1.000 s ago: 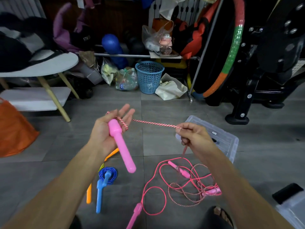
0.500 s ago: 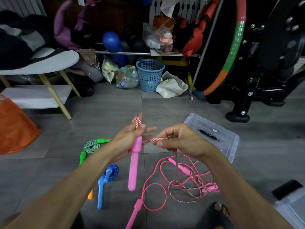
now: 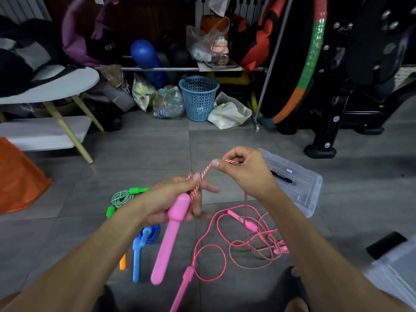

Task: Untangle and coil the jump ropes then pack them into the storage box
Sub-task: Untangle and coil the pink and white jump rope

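Now, head view: left hand curls round pink handle, striped rope looped over fingers. Right hand pinches same rope above floor. Rope looks soft, light, floppy; hold near handle. Storage box just right.

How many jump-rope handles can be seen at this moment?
9, some maybe hidden: big pink handle in left hand; on floor two green, two blue, orange, three pink.
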`<state>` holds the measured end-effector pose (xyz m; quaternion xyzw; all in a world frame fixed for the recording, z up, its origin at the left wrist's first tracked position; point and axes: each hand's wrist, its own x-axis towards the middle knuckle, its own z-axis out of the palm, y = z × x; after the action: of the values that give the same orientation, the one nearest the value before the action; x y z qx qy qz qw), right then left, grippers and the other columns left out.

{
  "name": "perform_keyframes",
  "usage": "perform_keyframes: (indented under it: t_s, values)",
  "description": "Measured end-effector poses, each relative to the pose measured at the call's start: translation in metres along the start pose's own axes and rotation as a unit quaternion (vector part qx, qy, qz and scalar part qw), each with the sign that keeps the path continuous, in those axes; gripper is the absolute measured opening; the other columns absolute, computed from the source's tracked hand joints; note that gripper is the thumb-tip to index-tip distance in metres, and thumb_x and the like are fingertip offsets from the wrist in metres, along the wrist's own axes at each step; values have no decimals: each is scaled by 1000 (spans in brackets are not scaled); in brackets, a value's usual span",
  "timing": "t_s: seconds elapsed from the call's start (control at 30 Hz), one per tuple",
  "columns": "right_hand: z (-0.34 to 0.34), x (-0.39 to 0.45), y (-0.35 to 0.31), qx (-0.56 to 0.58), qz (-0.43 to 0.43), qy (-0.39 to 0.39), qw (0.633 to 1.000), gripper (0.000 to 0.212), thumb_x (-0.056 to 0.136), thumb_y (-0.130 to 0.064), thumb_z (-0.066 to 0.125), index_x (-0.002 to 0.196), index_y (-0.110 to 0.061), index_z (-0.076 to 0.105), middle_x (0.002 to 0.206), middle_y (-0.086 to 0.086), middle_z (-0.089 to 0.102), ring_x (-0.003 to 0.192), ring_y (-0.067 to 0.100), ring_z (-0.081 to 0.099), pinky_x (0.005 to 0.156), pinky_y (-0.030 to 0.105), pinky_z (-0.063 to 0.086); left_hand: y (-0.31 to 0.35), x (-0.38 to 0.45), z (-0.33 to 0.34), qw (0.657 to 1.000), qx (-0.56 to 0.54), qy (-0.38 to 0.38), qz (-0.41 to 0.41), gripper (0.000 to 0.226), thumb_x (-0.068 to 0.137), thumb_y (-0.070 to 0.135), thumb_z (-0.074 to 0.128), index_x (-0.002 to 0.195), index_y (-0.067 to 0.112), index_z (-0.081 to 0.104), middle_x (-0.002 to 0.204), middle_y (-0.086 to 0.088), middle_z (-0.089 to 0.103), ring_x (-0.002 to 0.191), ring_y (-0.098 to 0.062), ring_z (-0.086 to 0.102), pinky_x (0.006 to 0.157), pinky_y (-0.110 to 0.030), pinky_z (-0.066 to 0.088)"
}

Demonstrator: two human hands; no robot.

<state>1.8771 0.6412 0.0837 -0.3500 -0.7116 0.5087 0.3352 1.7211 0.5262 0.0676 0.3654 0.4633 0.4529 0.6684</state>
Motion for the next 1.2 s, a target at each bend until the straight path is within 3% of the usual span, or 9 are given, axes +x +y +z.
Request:
perform_keyframes:
  t_s: [0.13,0.23,0.37,0.5,0.63,0.87,1.0,1.1,1.2]
  values:
    - [-11,0,17,-15,54,-20,998,17,77,-22,76,78,-10,64,61,2,51,53,9,41,50,18,31,13,-3,-12,972,-203,25,119,45,56,44,85,88,14,75,50,4,50,46,-10,50,57,-29,55]
    - [-20,1,27,46,106,-33,993,18,80,1,69,87,-14,61,60,-3,53,51,5,45,54,19,35,20,-5,-29,934,-299,67,183,35,63,39,79,92,19,73,49,8,45,48,-5,46,50,-20,49]
    - [-27,4,27,184,97,41,977,17,81,7,64,81,-10,64,53,-4,54,48,9,42,54,25,35,21,-7,-40,903,-374,109,183,35,79,35,60,109,18,67,54,11,48,51,-3,44,48,-17,47]
    - [-19,0,28,43,75,25,996,7,80,-2,69,79,-9,68,54,1,52,41,5,38,44,18,32,24,-7,-40,896,-383,127,186,56,63,20,77,116,13,59,76,7,67,51,-6,52,51,-19,50]
    - [-6,-7,31,-67,48,-101,991,5,82,-11,71,77,-13,72,56,-7,60,52,2,49,56,15,39,27,-4,-39,896,-352,191,192,19,84,16,55,102,12,56,99,-3,73,78,-18,71,70,-27,59]
    - [9,-19,14,-57,29,-234,970,16,88,-13,64,82,-1,72,47,-12,56,45,-1,44,49,9,34,18,8,-25,940,-216,208,164,14,97,10,41,87,19,44,127,-9,62,110,-29,63,81,-38,54]
    - [15,-21,6,-12,44,-268,962,9,86,-7,66,84,0,71,52,-14,60,49,-3,48,51,9,37,-3,22,-10,966,10,235,103,36,95,5,47,131,5,43,123,-7,64,110,-28,63,71,-28,54]
    - [11,-19,1,12,62,-240,969,10,83,-6,69,77,-14,71,58,-10,61,52,-1,47,51,14,37,-16,20,-3,930,300,201,70,30,100,15,43,129,16,44,101,1,67,81,-6,70,70,-18,52]
    - [-2,-12,-3,4,58,-160,985,11,81,-9,71,73,-17,72,59,-3,58,53,5,45,53,22,37,-14,13,-3,941,292,167,23,37,98,39,40,105,7,58,71,-7,70,53,-18,62,59,-40,54]
